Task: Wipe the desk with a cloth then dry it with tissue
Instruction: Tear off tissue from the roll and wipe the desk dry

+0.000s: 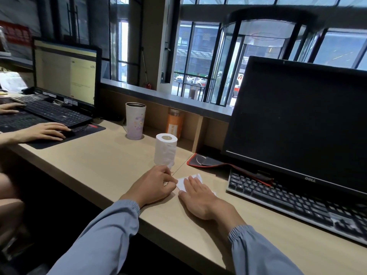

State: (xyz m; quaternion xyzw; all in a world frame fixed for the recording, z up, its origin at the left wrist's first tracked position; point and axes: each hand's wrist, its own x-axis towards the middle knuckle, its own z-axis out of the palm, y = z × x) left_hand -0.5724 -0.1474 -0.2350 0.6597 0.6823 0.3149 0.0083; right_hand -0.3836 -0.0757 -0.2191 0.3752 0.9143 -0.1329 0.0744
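Presently we have both hands on the counter (pixel 111 155), working a white tissue sheet (pixel 183 182) that lies just in front of the tissue roll (pixel 165 150). Our right hand (pixel 200 199) lies flat and spread, palm down, pinning most of the sheet against the wood; only the far edge and one near corner show beyond the fingers. Our left hand (pixel 155 185) is curled, its thumb and forefinger closed narrowly on the sheet's left edge. We judge this split of roles to be deliberate: the flat palm keeps the thin paper from sliding while the pinch folds or straightens it into a pad for drying. The roll stands upright, close to the work, so that more sheets stay within reach. No cloth is visible, which suggests we are at the drying stage, though we cannot confirm any dampness on the surface. To our right, the keyboard (pixel 294 201) and dark monitor (pixel 301 124) bound the open strip; the tumbler (pixel 135 121) stands well behind.
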